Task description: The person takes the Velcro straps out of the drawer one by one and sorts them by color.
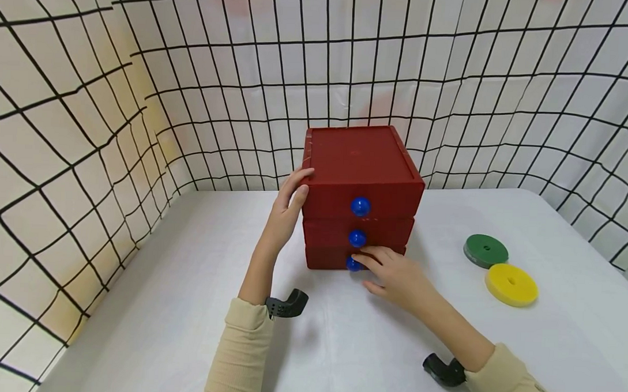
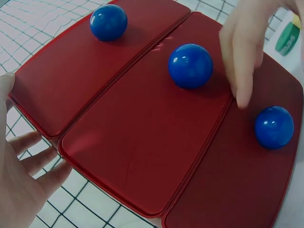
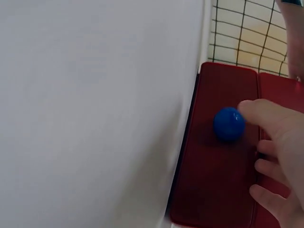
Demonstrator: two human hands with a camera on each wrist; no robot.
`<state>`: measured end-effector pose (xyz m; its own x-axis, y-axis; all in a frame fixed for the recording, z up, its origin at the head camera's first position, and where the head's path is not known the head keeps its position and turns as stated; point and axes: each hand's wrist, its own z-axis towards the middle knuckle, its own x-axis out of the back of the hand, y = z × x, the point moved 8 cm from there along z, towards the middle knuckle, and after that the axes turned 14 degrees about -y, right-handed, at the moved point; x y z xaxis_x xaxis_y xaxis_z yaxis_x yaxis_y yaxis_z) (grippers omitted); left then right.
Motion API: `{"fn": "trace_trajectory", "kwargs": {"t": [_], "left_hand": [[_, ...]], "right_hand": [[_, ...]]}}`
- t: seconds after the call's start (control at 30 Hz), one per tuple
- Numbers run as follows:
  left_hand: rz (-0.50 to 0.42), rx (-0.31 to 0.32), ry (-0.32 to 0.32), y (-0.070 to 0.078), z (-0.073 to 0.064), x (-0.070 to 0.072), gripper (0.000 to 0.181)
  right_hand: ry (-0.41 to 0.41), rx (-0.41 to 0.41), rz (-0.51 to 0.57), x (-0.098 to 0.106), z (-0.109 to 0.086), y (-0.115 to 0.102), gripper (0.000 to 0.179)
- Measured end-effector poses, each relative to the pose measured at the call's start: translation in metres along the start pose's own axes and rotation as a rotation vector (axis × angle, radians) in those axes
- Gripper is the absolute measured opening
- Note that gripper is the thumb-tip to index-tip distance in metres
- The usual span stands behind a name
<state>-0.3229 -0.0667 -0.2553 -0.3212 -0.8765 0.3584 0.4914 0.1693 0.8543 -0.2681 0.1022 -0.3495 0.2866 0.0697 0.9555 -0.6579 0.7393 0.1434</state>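
Red drawer unit
Left hand outstretched at its left side; right hand unclenched beside bottom knob; green disc rightward, lettering illegible.

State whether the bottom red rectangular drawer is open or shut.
Shut: the bottom red rectangular drawer sits flush with the middle red drawer above.

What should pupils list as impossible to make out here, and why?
Boxy red three-drawer cabinet: inside hidden by its drawer fronts, all views.
Lowest round, shiny blue knob: partly covered by the right hand, head view.
Flat, round green disc: pale side lettering too small to read, left wrist view.
Flat, round yellow disc: cut off by the right edge, left wrist view.
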Motion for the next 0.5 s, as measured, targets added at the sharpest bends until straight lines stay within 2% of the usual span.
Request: {"fn": "trace_trajectory", "kwargs": {"t": [0.13, 0.37, 0.5], "left_hand": [[0.006, -0.006, 0.003, 0.001, 0.000, 0.000, 0.037], [0.008, -0.007, 0.004, 0.001, 0.000, -0.001, 0.037], [0.009, -0.004, 0.002, 0.000, 0.000, -0.001, 0.037]], "right_hand": [[-0.056, 0.018, -0.004, -0.007, 0.006, -0.006, 0.054], [-0.074, 0.043, -0.052, -0.011, 0.012, -0.012, 0.052], [-0.086, 0.040, -0.011, -0.015, 0.013, -0.010, 0.047]]}}
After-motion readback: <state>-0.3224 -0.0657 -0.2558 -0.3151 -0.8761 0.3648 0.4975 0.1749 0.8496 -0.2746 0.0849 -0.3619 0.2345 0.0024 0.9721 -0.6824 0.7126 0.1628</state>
